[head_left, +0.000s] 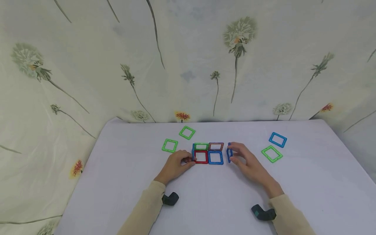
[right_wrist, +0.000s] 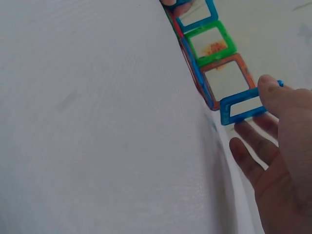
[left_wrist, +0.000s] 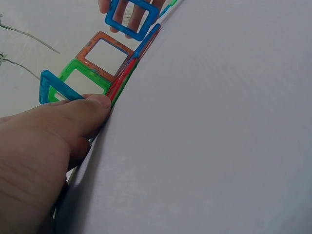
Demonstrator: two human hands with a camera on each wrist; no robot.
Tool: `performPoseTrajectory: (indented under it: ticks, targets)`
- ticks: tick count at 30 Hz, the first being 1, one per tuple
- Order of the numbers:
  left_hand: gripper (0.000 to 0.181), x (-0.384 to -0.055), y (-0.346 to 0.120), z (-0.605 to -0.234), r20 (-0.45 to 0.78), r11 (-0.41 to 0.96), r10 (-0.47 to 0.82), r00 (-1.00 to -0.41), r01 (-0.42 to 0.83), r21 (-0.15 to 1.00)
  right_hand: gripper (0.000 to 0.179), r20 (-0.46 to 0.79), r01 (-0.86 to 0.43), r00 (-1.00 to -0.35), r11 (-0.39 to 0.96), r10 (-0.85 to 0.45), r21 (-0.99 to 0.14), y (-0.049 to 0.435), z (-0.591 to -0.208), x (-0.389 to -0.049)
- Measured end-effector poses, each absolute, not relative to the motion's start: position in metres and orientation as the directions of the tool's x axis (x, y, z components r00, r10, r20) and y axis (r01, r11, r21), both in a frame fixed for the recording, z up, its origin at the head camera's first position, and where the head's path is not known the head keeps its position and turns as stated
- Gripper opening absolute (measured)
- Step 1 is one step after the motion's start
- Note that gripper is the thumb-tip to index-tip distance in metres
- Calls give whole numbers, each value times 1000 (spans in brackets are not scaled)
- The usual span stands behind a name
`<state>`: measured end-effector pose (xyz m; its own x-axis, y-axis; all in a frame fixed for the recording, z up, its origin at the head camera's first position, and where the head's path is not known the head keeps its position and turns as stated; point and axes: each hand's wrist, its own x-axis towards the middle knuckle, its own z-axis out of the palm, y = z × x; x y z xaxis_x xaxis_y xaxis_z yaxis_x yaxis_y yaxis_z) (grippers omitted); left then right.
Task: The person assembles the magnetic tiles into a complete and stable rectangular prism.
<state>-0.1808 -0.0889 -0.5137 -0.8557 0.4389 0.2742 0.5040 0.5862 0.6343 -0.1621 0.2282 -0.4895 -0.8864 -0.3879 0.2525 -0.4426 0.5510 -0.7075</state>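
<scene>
A small row of square magnetic tiles stands mid-table in the head view. Its red tile (head_left: 201, 162) and blue tile (head_left: 215, 163) lie flat in front; behind them a green tile (head_left: 201, 143) and an orange-brown tile (head_left: 216, 143) stand upright. My left hand (head_left: 177, 165) pinches an upright blue tile (left_wrist: 45, 87) at the row's left end, thumb by the red tile's corner. Just off the right end, my right hand (head_left: 249, 165) holds another blue tile (right_wrist: 225, 112) on edge between thumb and fingers, with a gap to the row.
Two loose green tiles, one nearer (head_left: 168, 151) and one farther (head_left: 182, 130), lie behind my left hand. To the right lie a blue tile (head_left: 276, 144) and a green tile (head_left: 267, 157). A flower-print curtain (head_left: 188, 94) hangs behind the white-covered table (head_left: 211, 202).
</scene>
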Motion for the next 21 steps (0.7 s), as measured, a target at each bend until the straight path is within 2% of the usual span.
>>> performPoseTrajectory:
  ticks: [7, 21]
  targets:
    - [15, -181, -89, -514, 291, 574, 443, -848, 518, 634, 44, 284, -474, -869, 520, -404, -711, 226, -491, -160]
    - [15, -181, -89, -513, 287, 587, 441, -850, 515, 624, 44, 271, -472, -864, 493, -425, -731, 223, -492, -158]
